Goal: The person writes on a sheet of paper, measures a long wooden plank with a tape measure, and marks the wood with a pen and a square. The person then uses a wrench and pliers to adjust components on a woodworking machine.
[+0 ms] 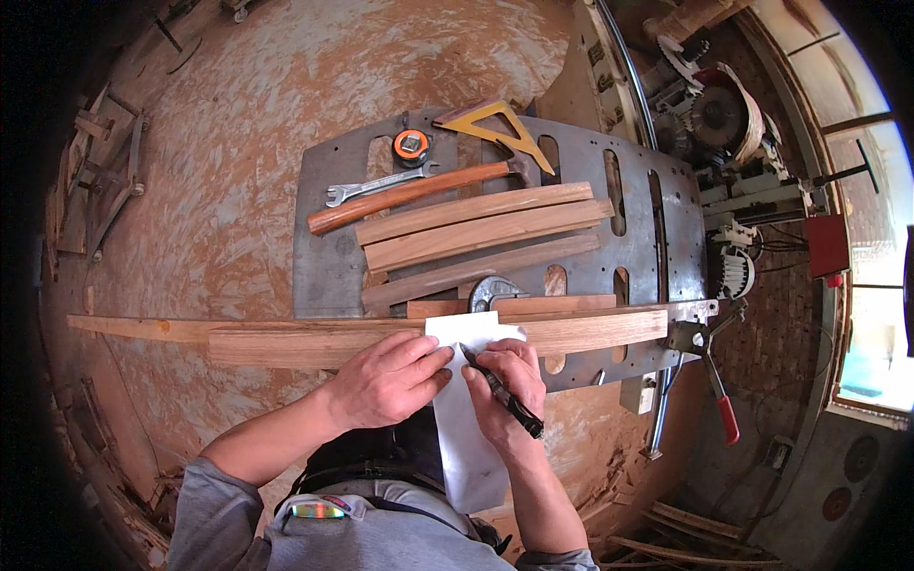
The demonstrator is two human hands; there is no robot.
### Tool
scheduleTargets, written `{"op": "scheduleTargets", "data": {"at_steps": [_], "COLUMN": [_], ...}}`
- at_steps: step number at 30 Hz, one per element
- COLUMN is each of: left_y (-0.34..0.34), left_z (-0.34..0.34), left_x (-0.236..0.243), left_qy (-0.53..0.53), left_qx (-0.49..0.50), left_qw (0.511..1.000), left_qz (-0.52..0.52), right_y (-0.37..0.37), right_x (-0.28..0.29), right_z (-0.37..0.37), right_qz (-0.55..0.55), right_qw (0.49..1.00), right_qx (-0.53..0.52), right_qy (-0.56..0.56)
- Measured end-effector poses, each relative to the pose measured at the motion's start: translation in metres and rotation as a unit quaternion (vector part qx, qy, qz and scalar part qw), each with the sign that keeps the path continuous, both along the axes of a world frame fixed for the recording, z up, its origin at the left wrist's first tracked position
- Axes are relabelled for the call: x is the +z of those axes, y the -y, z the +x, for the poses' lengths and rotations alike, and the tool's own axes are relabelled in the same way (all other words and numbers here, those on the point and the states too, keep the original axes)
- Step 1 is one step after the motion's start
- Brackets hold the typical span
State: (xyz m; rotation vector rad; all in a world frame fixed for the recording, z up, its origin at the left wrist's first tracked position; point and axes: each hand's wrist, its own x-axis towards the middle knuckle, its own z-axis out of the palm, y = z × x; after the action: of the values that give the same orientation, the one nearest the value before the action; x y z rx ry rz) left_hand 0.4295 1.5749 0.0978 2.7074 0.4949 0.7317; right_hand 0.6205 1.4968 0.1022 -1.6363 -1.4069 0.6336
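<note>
A long white sheet of paper (466,438) lies over a pale wooden board (600,333) and hangs down toward my body. My left hand (392,379) grips the paper's left side against the board, fingers bent. My right hand (505,388) holds a black pen (505,400), its tip on the paper. Just behind the paper is a dark metal clamp (490,287), beside a reddish wood strip (562,305).
The metal table (333,266) holds several wood strips (476,228), a hammer (400,196), wrench (371,186), tape measure (411,145) and yellow square (481,124). Machinery (714,124) and a red-handled lever (725,419) stand right; wooden carts (105,190) stand left.
</note>
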Motion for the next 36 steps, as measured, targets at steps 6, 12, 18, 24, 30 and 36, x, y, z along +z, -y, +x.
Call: {"op": "scheduleTargets", "data": {"at_steps": [6,12,18,24,30,36], "left_y": [0.0001,0.0008,0.0006,0.0005,0.0009,0.0015], "left_z": [0.0005,-0.0002,-0.0004,-0.001,0.0002,0.0002], "left_x": [-0.0005,-0.001,-0.0017,-0.0027,-0.0023,-0.0042], "left_qy": [0.004,0.003,0.001,0.0,0.003,0.005], "left_qx": [-0.001,0.002,-0.002,0.001,0.002,0.004], "left_qw": [1.0,1.0,1.0,1.0,1.0,1.0], "left_qz": [-0.003,-0.007,-0.004,-0.004,-0.011,-0.006], "right_y": [-0.0011,-0.0003,0.0007,0.0006,-0.0001,0.0012], "right_x": [0.0014,0.0001,-0.0016,-0.0008,-0.001,-0.0008], "right_z": [-0.0005,0.0005,0.002,0.0003,0.0003,0.0032], "right_qz": [-0.001,-0.006,-0.006,-0.011,-0.003,0.003], "right_qw": [1.0,1.0,1.0,1.0,1.0,1.0], "right_qx": [0.003,0.021,0.017,-0.009,0.0,0.015], "right_qy": [0.0,0.0,-0.003,-0.015,-0.008,-0.004]}}
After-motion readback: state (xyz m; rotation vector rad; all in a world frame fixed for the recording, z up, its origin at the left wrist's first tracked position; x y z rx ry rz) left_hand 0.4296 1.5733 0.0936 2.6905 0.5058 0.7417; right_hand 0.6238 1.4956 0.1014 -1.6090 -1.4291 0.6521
